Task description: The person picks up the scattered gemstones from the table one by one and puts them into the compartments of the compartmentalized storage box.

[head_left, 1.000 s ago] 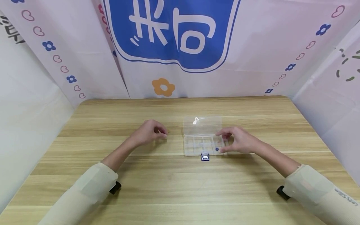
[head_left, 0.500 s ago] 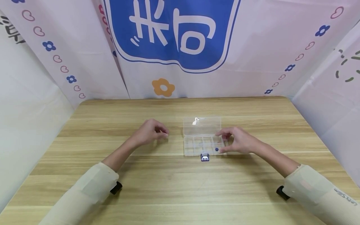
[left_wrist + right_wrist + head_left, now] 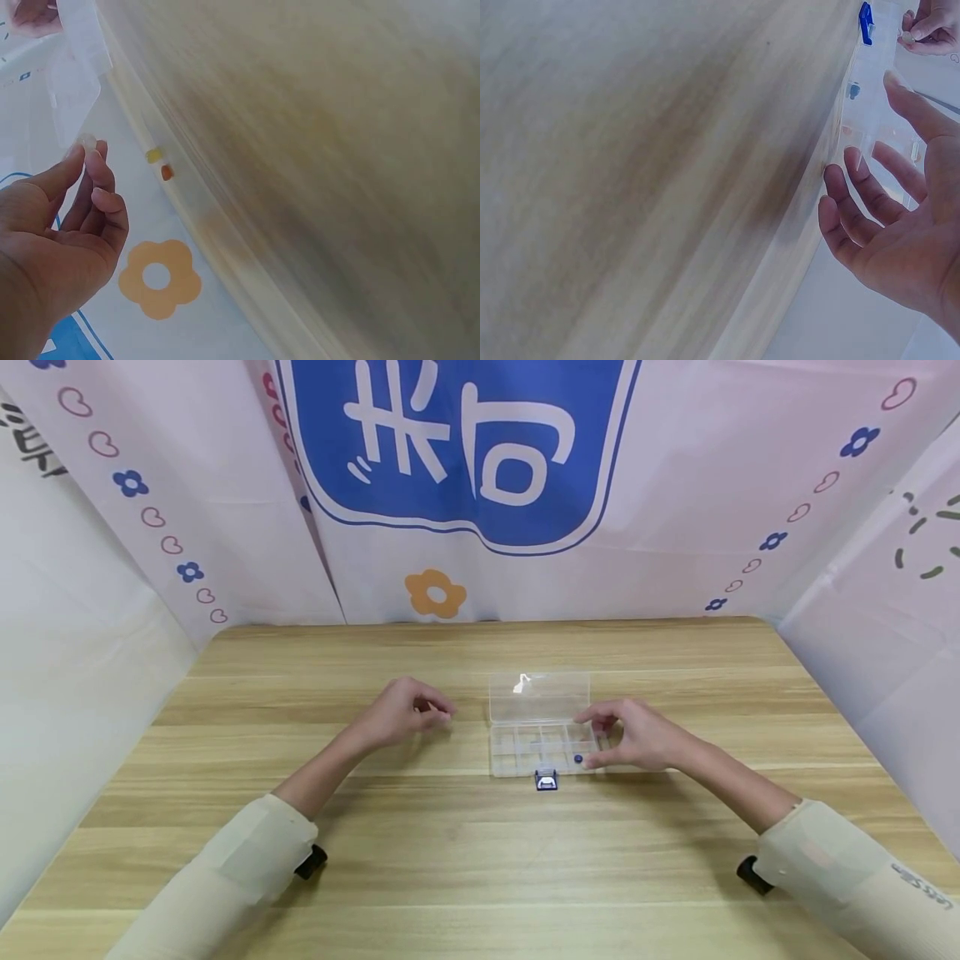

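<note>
A clear plastic compartment box lies on the table with its transparent lid raised at the back and a blue latch in front. One dark blue bead sits in its near right compartment. My right hand holds the box's right end, thumb at the near side and fingers towards the back. Left of the box, my left hand pinches a small clear, whitish bead between thumb and index finger. That bead is too small to make out in the head view.
The left wrist view has a small yellow piece and an orange piece beyond the left hand. A wood-grain table lies under both arms. Printed white cloth walls its back and sides.
My left hand has shifted slightly right, towards the box. The right hand and the box stay in place.
</note>
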A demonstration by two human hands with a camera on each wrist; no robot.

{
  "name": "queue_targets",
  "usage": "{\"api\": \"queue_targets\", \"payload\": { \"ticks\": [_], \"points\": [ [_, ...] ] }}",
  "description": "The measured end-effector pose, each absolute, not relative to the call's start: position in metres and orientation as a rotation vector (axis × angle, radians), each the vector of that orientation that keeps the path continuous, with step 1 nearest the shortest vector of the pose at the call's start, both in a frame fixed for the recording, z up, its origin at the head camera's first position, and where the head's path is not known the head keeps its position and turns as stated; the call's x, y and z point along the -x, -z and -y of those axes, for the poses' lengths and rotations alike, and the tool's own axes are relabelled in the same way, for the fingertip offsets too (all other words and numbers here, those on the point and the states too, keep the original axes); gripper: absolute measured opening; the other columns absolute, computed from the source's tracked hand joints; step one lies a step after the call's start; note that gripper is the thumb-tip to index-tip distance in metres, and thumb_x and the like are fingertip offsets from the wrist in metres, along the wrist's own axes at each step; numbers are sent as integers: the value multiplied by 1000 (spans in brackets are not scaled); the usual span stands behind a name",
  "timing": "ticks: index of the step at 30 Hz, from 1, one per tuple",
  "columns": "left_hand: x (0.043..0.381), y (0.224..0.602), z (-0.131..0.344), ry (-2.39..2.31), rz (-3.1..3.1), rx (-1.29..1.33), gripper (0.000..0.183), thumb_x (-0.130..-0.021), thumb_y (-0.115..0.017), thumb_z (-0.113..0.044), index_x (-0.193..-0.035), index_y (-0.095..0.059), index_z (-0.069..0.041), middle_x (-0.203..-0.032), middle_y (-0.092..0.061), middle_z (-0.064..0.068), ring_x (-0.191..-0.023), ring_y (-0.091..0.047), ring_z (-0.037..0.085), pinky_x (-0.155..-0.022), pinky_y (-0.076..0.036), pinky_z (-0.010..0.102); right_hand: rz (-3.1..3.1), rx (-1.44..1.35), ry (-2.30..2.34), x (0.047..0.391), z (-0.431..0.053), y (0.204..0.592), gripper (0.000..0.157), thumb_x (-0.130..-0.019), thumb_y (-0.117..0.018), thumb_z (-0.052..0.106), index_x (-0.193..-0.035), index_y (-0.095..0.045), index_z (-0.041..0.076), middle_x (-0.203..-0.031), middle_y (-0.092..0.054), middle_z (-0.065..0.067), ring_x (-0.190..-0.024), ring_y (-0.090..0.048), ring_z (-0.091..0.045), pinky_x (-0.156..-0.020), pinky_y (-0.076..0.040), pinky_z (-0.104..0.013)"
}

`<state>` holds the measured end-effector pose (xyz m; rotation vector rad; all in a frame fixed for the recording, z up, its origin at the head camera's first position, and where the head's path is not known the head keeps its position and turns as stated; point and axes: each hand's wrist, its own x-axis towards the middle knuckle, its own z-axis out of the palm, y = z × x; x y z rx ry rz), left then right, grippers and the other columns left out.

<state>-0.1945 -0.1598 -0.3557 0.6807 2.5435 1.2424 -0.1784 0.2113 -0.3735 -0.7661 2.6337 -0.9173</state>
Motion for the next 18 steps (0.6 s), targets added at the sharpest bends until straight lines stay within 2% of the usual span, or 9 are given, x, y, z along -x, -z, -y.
{"api": "queue_targets", "payload": {
  "ticks": [6, 14, 18],
  "points": [
    [194, 355, 159, -1253, -2563, -678, 12, -95, -71, 4, -103, -76, 11, -98, -77, 21, -73, -69, 34, -62, -56, 29, -2632, 773, 923, 179, -212, 374, 62, -78, -93, 24, -128, -68, -3, -98, -65, -5, -92, -56, -22, -84, -51, -40],
    [193, 352, 158, -1259, -2564, -649, 12, -94, -72, 4, -103, -76, 11, -96, -77, 19, -72, -69, 35, -63, -58, 35, -2634, 779, 923, 179, -211, 374, 61, -77, -93, 24, -127, -69, -3, -97, -64, -5, -91, -56, -21, -83, -51, -39],
    [194, 352, 156, -1261, -2557, -656, 11, -94, -73, 3, -102, -76, 10, -95, -77, 18, -72, -69, 35, -60, -56, 30, -2635, 770, 924, 178, -212, 375, 61, -78, -93, 23, -127, -69, -2, -97, -64, -5, -91, -56, -22, -83, -50, -39]
  ]
}}
